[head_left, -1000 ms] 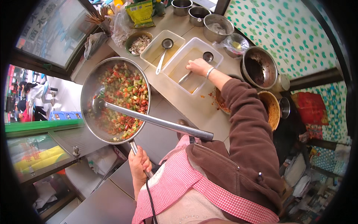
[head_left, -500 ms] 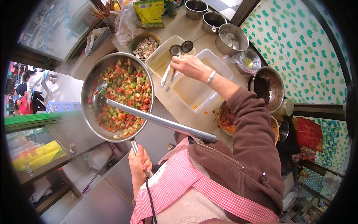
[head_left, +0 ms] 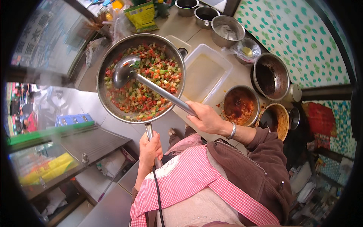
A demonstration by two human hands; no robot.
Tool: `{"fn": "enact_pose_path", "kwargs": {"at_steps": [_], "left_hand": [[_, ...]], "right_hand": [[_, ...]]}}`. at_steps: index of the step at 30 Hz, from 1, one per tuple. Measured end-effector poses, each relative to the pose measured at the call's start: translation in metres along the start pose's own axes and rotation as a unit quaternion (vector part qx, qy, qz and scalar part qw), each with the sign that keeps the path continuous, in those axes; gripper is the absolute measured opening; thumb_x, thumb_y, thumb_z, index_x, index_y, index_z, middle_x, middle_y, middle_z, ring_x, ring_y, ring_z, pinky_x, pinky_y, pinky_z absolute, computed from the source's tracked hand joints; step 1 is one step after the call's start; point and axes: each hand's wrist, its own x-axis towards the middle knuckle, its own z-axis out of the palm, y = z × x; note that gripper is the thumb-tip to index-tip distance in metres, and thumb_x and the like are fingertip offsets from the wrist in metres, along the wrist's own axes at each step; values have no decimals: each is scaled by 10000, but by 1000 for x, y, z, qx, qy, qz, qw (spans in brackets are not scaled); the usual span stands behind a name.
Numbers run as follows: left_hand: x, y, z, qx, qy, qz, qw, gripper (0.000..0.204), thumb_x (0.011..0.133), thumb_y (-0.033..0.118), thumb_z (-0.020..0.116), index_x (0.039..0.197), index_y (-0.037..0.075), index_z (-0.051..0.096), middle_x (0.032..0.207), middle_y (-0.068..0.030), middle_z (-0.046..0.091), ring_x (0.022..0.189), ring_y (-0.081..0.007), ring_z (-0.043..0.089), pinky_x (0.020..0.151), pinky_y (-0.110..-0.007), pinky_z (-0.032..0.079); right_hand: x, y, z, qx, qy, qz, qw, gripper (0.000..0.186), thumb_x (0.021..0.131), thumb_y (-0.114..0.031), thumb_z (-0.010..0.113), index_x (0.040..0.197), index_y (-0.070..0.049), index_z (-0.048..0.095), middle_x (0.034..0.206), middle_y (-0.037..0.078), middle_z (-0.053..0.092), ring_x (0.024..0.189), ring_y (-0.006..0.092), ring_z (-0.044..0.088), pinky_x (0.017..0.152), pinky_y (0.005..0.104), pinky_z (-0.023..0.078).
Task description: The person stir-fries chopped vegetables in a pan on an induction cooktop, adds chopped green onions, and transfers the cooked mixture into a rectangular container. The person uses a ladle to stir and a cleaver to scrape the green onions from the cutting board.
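A round metal wok (head_left: 99,94) full of diced red, green and pale vegetables (head_left: 160,73) hangs in front of me, tilted toward me. My left hand (head_left: 150,146) is wrapped around its handle (head_left: 149,130), below the wok's near rim. With my right hand (head_left: 208,119) I grip the end of a long-handled steel ladle (head_left: 159,89). The ladle's bowl (head_left: 124,71) rests over the vegetables in the left half of the wok, back side up, with some bits on it.
Beyond the wok lie a clear plastic tub (head_left: 226,73) and a partly hidden one. Metal pots (head_left: 228,30) line the back right. A bowl of red sauce (head_left: 241,106) and a dark-stained bowl (head_left: 281,72) stand to the right. A green-railed counter (head_left: 56,132) is at left.
My right hand has left the small white-handled spoon above the tubs and taken hold of the ladle's handle. The wok has moved right and away from me in the view.
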Motion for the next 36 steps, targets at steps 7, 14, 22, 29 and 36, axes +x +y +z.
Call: {"fn": "enact_pose_path", "kwargs": {"at_steps": [7, 14, 22, 29, 36], "left_hand": [[29, 15, 10, 131, -47, -3, 990, 231, 1004, 201, 677, 981, 97, 473, 612, 32, 431, 401, -70, 386, 347, -275, 380], [53, 30, 19, 217, -93, 20, 972, 227, 998, 174, 668, 972, 75, 465, 615, 29, 448, 402, -69, 398, 344, -274, 376], [53, 46, 24, 227, -124, 4, 966, 197, 1003, 137, 646, 967, 71, 464, 623, 25, 454, 400, -74, 392, 342, -272, 366], [59, 51, 28, 271, -101, 30, 957, 184, 1007, 122, 635, 975, 58, 465, 657, -2, 483, 404, -90, 435, 339, -273, 369], [53, 56, 34, 298, -85, 45, 950, 176, 1005, 118, 634, 986, 46, 474, 670, -11, 499, 401, -92, 445, 337, -269, 369]], "right_hand": [[-27, 4, -51, 82, 114, 132, 981, 263, 1046, -234, 608, 1163, 1, 622, 693, 60, 575, 589, 129, 565, 556, 319, 445], [-64, 7, -53, 198, 164, 294, 921, 328, 1073, -329, 572, 972, -18, 583, 651, 17, 536, 590, 92, 512, 529, 308, 425], [-99, -10, -33, 156, 117, 310, 930, 339, 1052, -330, 588, 938, -13, 551, 640, 98, 547, 600, 168, 565, 575, 360, 456], [-106, 7, -31, 109, 196, 250, 942, 332, 1043, -316, 599, 921, -11, 547, 610, 106, 531, 564, 185, 584, 539, 367, 439], [-82, 23, -48, 132, 195, 272, 933, 367, 1045, -317, 589, 878, 0, 512, 597, 89, 516, 552, 181, 549, 534, 368, 433]]}}
